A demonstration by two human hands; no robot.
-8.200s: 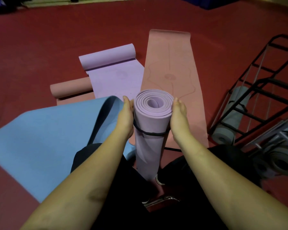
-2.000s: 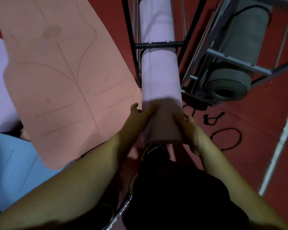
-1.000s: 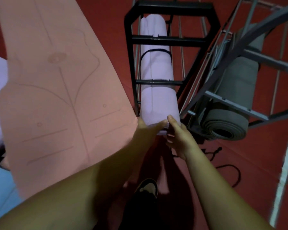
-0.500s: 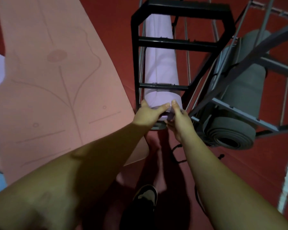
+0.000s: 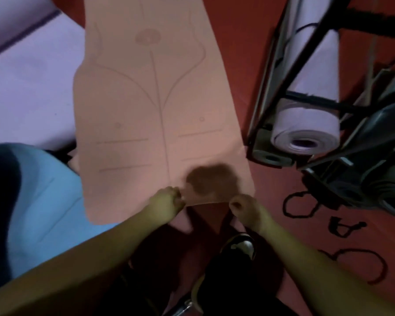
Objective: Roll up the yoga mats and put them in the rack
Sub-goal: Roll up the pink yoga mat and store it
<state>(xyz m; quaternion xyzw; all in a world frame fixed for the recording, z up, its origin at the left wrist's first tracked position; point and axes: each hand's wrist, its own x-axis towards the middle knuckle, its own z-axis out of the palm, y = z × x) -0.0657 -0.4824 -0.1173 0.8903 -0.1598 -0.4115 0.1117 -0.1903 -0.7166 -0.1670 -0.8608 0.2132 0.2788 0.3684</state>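
The pink yoga mat (image 5: 151, 115) lies unrolled on the red floor, running away from me. My left hand (image 5: 167, 201) and my right hand (image 5: 244, 207) are both at its near edge, a short gap apart, with fingers curled onto that edge; the view is blurred there. The rolled lilac mat (image 5: 306, 126) lies inside the black rack (image 5: 310, 100) at the right, its spiral end facing me and a black strap around it farther up. Neither hand touches it.
A blue mat (image 5: 43, 190) lies spread at the left, and a flat lilac mat (image 5: 27, 87) lies beyond it. A grey rolled mat (image 5: 388, 179) sits in the rack's right side. Black strap loops (image 5: 299, 207) lie on the floor at the right. My shoe (image 5: 240, 245) is below my hands.
Both hands have let go of the lilac roll, which stays in the rack. They have moved left and down to the pink mat's near edge, and my view has turned left.
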